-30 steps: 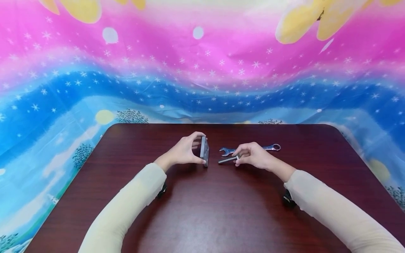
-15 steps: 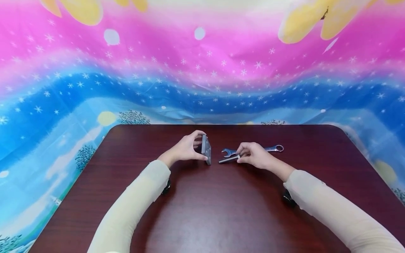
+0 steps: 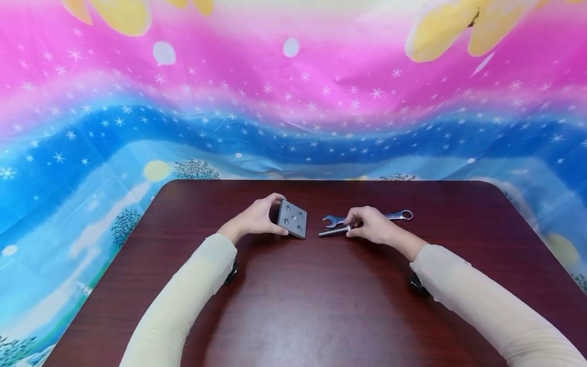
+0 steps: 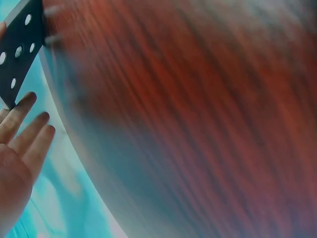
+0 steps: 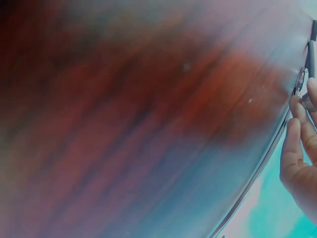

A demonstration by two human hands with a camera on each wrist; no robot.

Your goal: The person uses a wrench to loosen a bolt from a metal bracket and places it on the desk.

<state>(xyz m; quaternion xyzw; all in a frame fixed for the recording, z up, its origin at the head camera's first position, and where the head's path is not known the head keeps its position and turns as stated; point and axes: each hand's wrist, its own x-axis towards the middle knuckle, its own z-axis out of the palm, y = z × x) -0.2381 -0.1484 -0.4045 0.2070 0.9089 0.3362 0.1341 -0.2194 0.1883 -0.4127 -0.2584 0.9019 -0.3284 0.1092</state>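
A square grey metal plate with several round holes [image 3: 293, 223] is tilted on edge at mid-table, its holed face turned toward the head camera. My left hand [image 3: 254, 218] grips it by opposite edges, thumb below and fingers above. The left wrist view catches part of the plate [image 4: 22, 47] at its left border. To the right, my right hand [image 3: 369, 227] pinches a bolt [image 3: 334, 231] at its head end, the shank pointing left toward the plate. Plate and bolt are apart. The bolt's threads [image 5: 311, 57] show in the right wrist view; fingers partly cover the head.
A combination wrench [image 3: 398, 216] lies on the table just behind my right hand, which hides its middle. The dark red-brown wooden table [image 3: 293, 306] ends at a far edge, where a colourful patterned cloth [image 3: 293, 127] hangs.
My left hand has turned the plate from nearly edge-on to showing its holed face, and shifted slightly left. My right hand with the bolt has hardly moved.
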